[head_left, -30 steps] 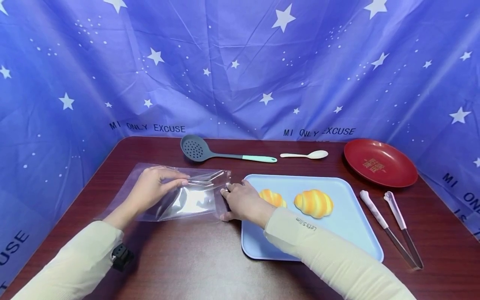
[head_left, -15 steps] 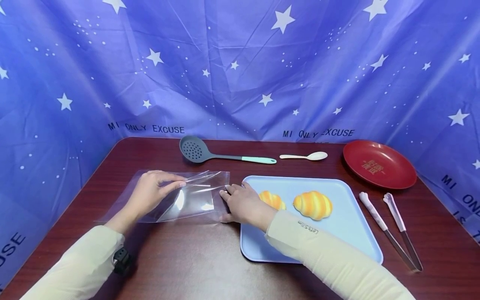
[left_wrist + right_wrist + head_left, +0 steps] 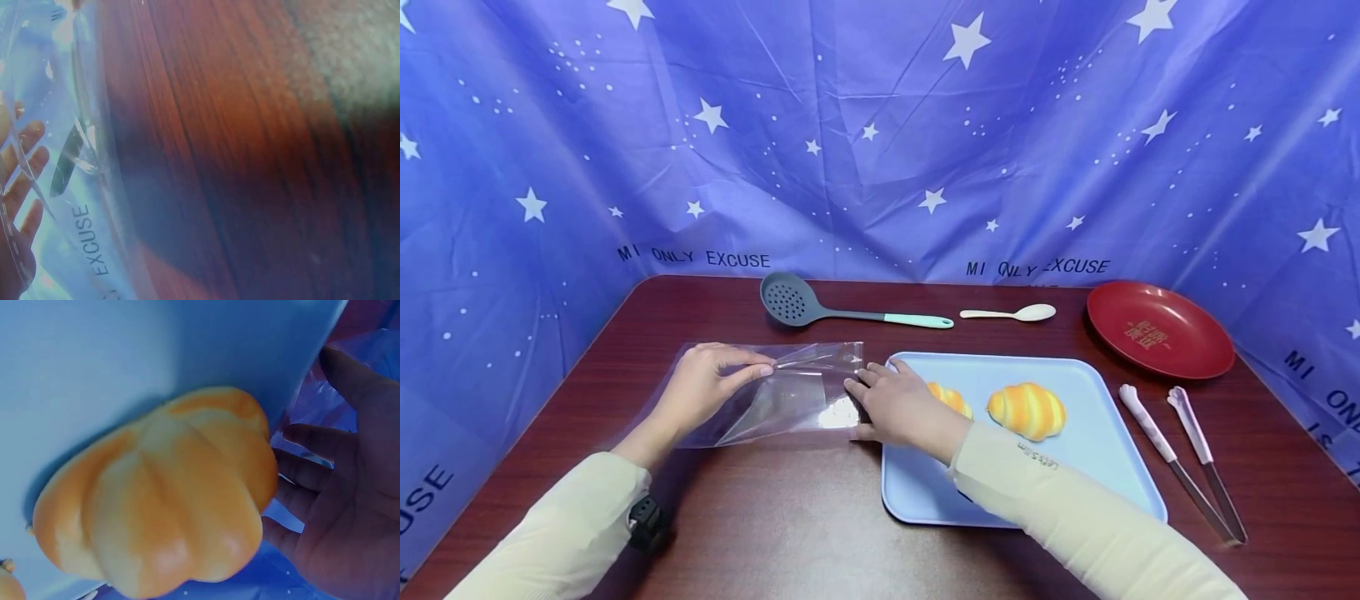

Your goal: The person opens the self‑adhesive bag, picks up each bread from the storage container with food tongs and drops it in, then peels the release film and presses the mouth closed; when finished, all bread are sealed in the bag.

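Note:
A clear plastic bag lies on the left of the table, its upper layer lifted into a slanting fold. Thumb and forefinger of my left hand pinch that fold. In the left wrist view the other fingers show beside the transparent film. My right hand has its fingers spread at the bag's right end, over the left rim of a light blue tray. Two striped bread rolls sit on the tray: one roll in full sight, the nearer roll partly hidden by my right hand.
Behind the bag lies a grey skimmer with a mint handle, and a white spoon to its right. A red plate stands at the back right. Metal tongs with pale handles lie right of the tray.
My right hand has shifted slightly to the right over the tray, covering more of the nearer roll. My left hand keeps its pinch while the bag's lifted layer and its reflections shift.

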`<state>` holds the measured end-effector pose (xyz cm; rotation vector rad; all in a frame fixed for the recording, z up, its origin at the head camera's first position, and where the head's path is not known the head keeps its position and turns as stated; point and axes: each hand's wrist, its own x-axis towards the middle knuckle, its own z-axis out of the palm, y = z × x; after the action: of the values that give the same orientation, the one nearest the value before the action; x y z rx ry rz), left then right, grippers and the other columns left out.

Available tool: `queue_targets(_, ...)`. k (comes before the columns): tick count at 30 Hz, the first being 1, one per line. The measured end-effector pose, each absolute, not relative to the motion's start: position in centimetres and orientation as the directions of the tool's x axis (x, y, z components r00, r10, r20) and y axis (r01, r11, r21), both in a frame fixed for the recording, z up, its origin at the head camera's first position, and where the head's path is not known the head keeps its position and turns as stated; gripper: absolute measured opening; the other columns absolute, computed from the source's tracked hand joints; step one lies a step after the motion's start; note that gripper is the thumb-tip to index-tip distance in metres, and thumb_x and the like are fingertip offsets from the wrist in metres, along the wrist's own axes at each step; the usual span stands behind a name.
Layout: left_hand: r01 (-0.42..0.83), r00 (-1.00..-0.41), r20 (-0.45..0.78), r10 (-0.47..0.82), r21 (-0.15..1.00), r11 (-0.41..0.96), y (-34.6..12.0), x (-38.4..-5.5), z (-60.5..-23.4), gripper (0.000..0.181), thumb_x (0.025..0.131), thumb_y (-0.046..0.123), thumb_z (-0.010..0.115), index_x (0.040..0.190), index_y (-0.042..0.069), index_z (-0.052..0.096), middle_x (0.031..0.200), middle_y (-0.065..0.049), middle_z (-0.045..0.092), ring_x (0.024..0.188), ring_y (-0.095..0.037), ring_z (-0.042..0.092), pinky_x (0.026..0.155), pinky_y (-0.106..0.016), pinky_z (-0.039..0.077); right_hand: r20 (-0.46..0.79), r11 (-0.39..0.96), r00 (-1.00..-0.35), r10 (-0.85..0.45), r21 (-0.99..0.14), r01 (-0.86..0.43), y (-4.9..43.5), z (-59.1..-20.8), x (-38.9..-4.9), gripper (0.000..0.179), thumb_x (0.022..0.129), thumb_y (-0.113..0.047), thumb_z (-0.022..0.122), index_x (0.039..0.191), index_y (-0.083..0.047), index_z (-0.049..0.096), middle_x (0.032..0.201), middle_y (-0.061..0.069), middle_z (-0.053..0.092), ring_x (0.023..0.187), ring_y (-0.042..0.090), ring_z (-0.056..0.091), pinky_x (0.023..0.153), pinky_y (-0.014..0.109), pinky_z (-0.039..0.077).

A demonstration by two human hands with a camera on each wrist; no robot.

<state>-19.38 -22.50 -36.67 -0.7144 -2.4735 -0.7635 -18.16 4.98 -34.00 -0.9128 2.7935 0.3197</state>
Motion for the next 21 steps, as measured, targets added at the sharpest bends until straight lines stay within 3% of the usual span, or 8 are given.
queue_targets(9, 0.595, -0.756, 0.567, 0.328, 0.385, 0.705, -22.4, -19.3, -36.6, 0.011, 0.085, 0.013, 0.083, 0.095, 0.018, 0.083, 0.091, 0.005, 0.078, 0.088, -0.022, 0.074, 0.080, -0.043, 0.053, -0.095, 0.713, -0.714, -0.693, 0.055, -0.699, 7.1, -32.4, -17.6, 0.062, 0.097, -0.046, 0.067, 0.147, -0.013, 0.055, 0.146, 0.010, 0.057, 0.141, 0.027, 0.046, 0.119, 0.051, 0.028)
queue_targets(15, 0.587, -0.760, 0.572, 0.307, 0.402, 0.703, -22.3, -19.3, -36.6, 0.013, 0.084, 0.013, 0.084, 0.096, 0.017, 0.083, 0.091, 0.004, 0.078, 0.089, -0.020, 0.074, 0.081, -0.038, 0.053, 0.038, 0.646, -0.645, -0.763, 0.006, -0.763, 9.2, -31.4, -17.4, 0.051, 0.098, -0.038, 0.069, 0.140, -0.011, 0.062, 0.135, 0.012, 0.064, 0.128, 0.028, 0.058, 0.111, 0.046, 0.042)
queue_targets(21, 0.569, -0.779, 0.550, 0.301, 0.417, 0.709, -22.3, -19.1, -36.5, 0.015, 0.084, 0.015, 0.084, 0.099, 0.017, 0.083, 0.094, 0.002, 0.079, 0.092, -0.021, 0.074, 0.083, -0.040, 0.053, 0.126, 0.653, -0.654, -0.746, -0.050, -0.755, 11.9, -30.5, -16.9, 0.046, 0.097, -0.032, 0.071, 0.136, -0.008, 0.065, 0.130, 0.016, 0.067, 0.114, 0.033, 0.066, 0.097, 0.047, 0.054)
